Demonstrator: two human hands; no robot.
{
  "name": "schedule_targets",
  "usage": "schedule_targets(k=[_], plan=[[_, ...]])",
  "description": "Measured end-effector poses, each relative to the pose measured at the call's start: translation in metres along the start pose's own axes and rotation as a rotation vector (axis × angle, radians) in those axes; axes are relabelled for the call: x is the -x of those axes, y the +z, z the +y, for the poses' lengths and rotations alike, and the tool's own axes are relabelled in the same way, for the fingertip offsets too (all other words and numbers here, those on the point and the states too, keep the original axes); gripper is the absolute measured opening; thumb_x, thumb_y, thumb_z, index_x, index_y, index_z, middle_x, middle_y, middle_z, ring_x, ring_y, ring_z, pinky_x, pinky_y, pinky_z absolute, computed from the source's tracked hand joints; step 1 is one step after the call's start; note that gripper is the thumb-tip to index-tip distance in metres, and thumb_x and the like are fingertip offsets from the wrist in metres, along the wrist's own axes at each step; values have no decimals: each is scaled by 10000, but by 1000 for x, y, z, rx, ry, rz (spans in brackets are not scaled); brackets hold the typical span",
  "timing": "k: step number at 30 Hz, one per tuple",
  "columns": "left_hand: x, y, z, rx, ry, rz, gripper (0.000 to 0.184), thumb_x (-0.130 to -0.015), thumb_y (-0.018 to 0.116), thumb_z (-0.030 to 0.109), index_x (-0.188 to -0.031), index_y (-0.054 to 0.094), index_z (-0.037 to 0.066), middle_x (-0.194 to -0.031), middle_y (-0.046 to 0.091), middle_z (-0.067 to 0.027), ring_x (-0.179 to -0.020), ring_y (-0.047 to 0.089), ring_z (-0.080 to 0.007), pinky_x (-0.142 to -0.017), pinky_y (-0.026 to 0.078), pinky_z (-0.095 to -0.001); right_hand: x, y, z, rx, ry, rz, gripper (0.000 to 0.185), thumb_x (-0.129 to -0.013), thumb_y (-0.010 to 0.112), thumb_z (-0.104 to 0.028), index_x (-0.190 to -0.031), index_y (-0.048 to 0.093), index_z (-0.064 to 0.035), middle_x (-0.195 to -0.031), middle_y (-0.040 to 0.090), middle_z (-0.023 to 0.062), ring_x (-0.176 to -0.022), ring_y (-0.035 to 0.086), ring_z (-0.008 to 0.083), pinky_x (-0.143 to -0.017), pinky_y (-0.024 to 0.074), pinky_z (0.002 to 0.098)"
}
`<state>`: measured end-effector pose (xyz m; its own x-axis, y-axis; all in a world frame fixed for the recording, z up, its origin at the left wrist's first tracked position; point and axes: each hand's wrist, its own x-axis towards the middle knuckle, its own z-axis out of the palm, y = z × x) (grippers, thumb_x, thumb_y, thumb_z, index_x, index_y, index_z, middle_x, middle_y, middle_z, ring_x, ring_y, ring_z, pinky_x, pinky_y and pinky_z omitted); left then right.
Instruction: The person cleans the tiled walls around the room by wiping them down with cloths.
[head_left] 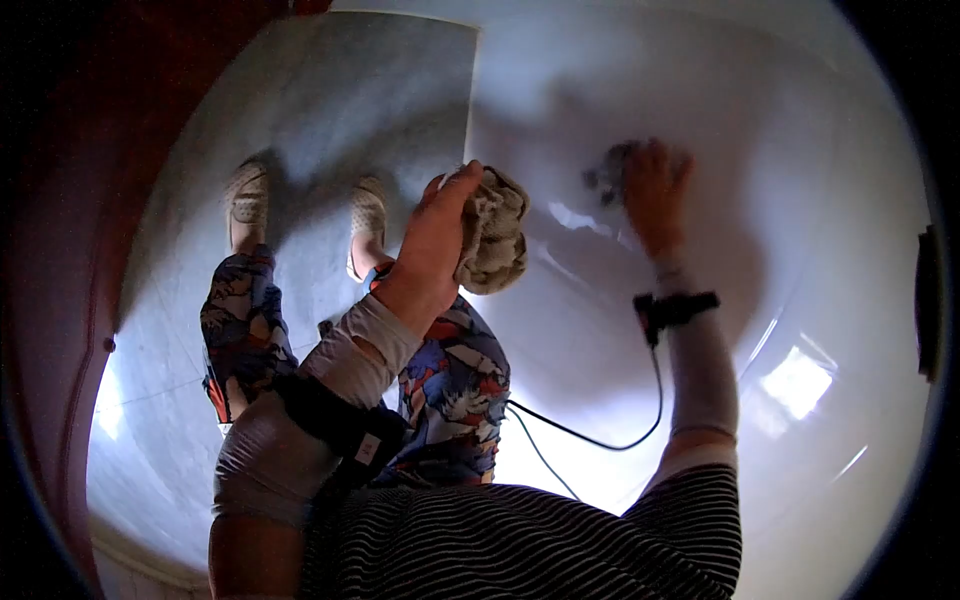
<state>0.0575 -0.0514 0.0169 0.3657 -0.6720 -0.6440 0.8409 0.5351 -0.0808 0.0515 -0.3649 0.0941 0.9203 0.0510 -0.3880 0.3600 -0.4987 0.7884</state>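
My left hand [430,235] is closed around a folded brown cloth [494,235], which it holds up away from the white surface. Against the glossy white surface [620,350], my right hand [657,195] reaches out to the right. At that hand's fingers is a small grey, dark-mottled crumpled thing [606,178]; it is blurred, and I cannot tell whether it is a scouring pad or a rag. Part of it is hidden behind the hand.
Grey tiled floor [310,110] lies at the left under my beige shoes [247,195], bordering the white surface. A dark red panel [70,250] runs down the far left. A black cable [600,440] loops from the right wrist strap [675,310] toward my body.
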Motion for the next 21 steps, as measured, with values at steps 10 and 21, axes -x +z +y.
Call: schedule_targets(k=[10,21], plan=[[-6,-5,1,26,61,13,347,-951,531,405,-1013,632,79,-922,670,-53,-834,673,-189,-751,571,-348,-173,16,78,112,34,373,299,-890,578,-186,-1187,590,-150,-1217,605,62,-1238,466,272,-989,330,598],[-5,-4,-2,73,23,65,333,-947,552,393,-1021,641,81,-954,680,-51,-867,676,-194,-803,569,-363,66,31,-129,-278,-376,-195,322,-855,593,-211,-1153,630,-96,-1226,571,118,-1207,481,296,-1042,315,558]])
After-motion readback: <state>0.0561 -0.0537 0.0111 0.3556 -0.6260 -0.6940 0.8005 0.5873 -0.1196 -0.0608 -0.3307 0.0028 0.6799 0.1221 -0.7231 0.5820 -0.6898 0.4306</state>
